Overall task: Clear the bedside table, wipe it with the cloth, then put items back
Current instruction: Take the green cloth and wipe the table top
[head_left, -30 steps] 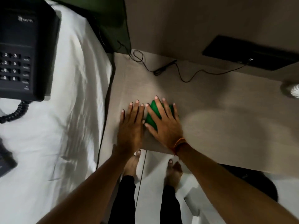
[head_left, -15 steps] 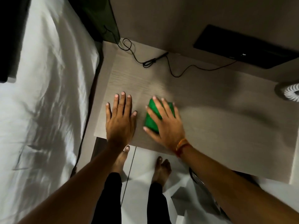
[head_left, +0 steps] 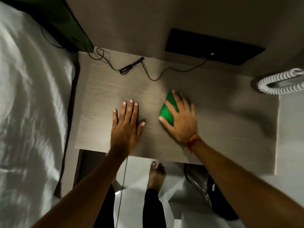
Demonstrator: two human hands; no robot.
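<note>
The right hand (head_left: 182,120) is lying flat with its fingers spread wide, pressing down on the green cloth (head_left: 167,111) in the middle of the frame; it is not gripping the cloth, only pushing on it, and the hand is looking blurry, so it is probably sliding. The left hand (head_left: 127,125) is lying open and flat too, just left of the cloth and not touching it; it is holding nothing and seems to be leaning on the wood.

Both hands are resting on the bedside table (head_left: 115,83); its top is looking bare, apart from a thin black cable (head_left: 131,67) curling along the far edge in the upper middle. A white coiled cord (head_left: 279,80) is showing at the right edge; the white bed (head_left: 32,112) is filling the left side.

So the clearing part is looking done, and the wiping part is going on now; I think the right side of the top is waiting for the cloth, and then the things are needing to go back; none of them are showing here.
</note>
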